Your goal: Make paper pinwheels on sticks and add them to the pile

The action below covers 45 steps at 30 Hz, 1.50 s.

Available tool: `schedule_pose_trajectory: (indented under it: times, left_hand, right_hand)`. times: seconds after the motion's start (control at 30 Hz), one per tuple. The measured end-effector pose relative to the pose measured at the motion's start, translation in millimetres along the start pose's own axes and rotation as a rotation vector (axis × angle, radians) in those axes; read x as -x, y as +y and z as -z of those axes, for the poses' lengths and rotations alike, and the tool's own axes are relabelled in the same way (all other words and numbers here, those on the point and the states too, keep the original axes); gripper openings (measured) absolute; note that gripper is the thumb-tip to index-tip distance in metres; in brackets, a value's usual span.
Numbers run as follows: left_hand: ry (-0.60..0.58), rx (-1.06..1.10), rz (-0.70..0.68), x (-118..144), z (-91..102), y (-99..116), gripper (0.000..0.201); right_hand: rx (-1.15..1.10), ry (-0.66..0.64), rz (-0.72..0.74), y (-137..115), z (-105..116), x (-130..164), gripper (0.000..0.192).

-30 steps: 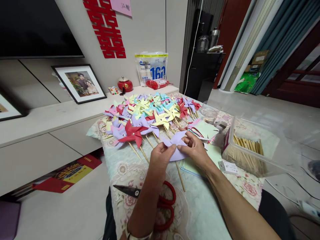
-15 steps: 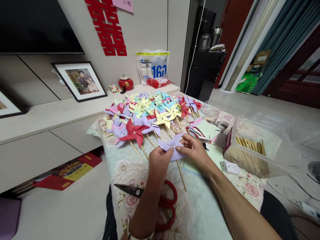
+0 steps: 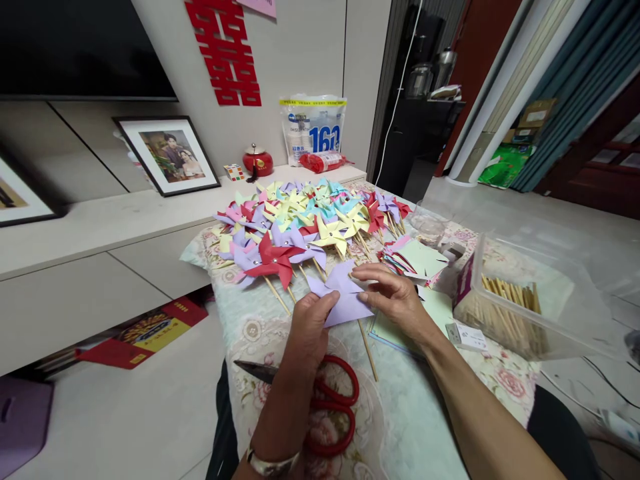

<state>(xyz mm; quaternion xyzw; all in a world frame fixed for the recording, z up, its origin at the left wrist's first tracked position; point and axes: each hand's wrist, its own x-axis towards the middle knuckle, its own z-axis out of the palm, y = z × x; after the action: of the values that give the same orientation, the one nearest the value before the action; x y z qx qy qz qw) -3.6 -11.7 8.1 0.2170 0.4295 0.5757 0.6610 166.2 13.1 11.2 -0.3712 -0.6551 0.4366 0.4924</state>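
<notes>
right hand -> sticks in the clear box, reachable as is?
Probably yes. The clear box stands open-topped just right of the right hand, with the sticks exposed and nothing between. But both that hand and the left hand hold the purple paper, so it must let go first.

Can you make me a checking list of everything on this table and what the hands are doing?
Surface: table under a flowery cloth.
Job's things: lilac paper pinwheel, held by both hands; wooden stick under it.
Clutter: finished pinwheels, paper squares, clear box of sticks, red scissors.
Grippers: left hand and right hand pinch the paper.
Cables: white cord on the wall.
Surroundings: framed photo, red wall cutout.
</notes>
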Motion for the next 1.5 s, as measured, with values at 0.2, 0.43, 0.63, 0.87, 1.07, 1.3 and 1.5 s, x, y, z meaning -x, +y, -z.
schedule_pose_trajectory:
  times: [0.2,0.43,0.63,0.87,1.07,1.3,1.5]
  left_hand:
    - [0.014,-0.029,0.019,1,1.7,6,0.015]
    - [-0.007,-0.013,-0.025,-1,2.6,3,0.018]
    - [0.018,-0.053,-0.047,-5,4.1,-4,0.029]
    - [0.073,-0.091,-0.075,-3,-2.1,-5,0.027]
    - [0.09,-0.162,-0.103,1,-5.5,-5,0.023]
    - [0.083,-0.239,-0.112,1,-8.8,-6,0.013]
    - [0.082,-0.259,-0.112,1,-9.6,-8,0.017]
  right_hand:
    - [0.106,-0.111,0.058,-10,7,1,0.021]
    - [0.16,-0.256,0.037,-11,9,1,0.013]
    - [0.196,-0.236,0.015,-9,6,1,0.011]
    - [0.24,-0.179,-0.051,-9,1,0,0.009]
    - [0.243,-0.125,-0.092,-7,-4,0,0.006]
    - [0.279,-0.088,-0.074,-2,-6,-1,0.007]
    - [0.287,-0.078,-0.058,0,-6,-2,0.008]
